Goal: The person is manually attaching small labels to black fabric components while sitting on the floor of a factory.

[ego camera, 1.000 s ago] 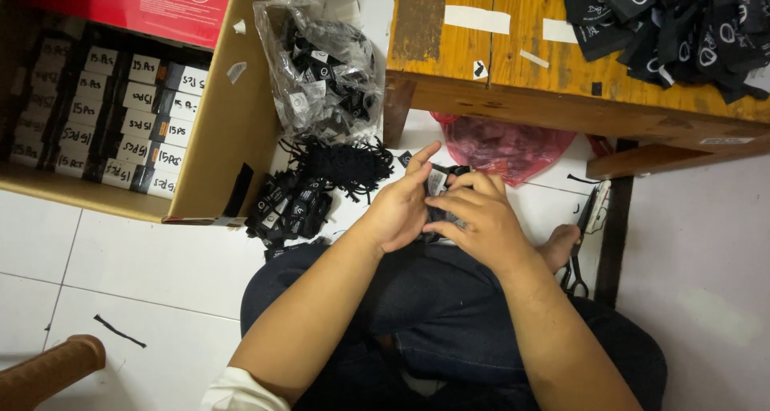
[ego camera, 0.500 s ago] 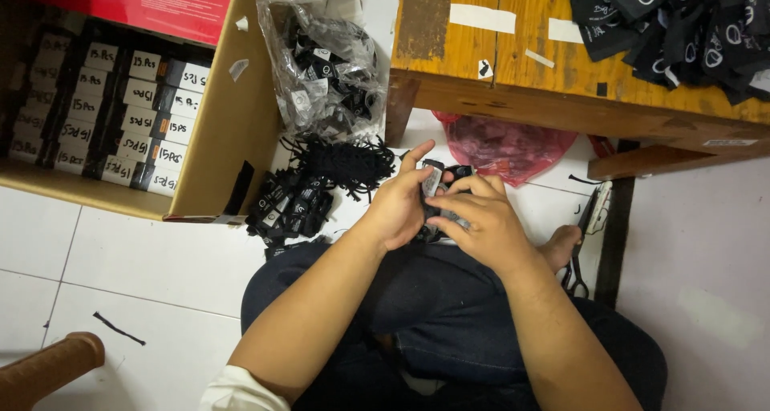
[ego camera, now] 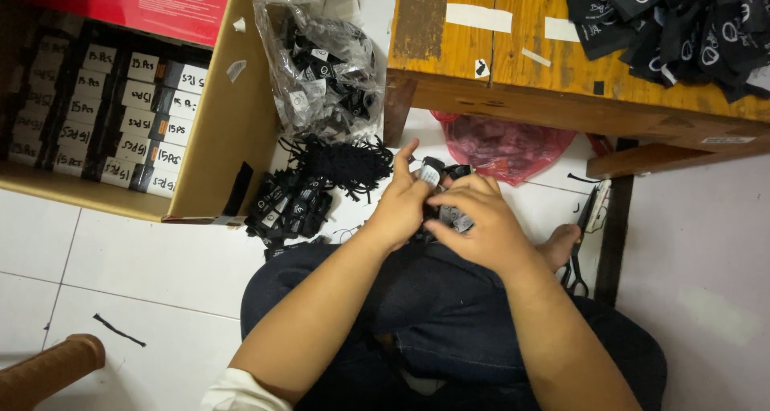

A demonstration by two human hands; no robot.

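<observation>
Nearby, both hands' grip closed on black labels (ego camera: 443, 194) (plastic bag (ego camera: 325, 66) beyond).

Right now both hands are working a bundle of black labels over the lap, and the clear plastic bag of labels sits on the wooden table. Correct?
Not quite. In the head view the left hand and right hand do hold the bundle of black labels over the lap, but the clear plastic bag lies on the white tiled floor, between the cardboard box and the wooden table.
</observation>
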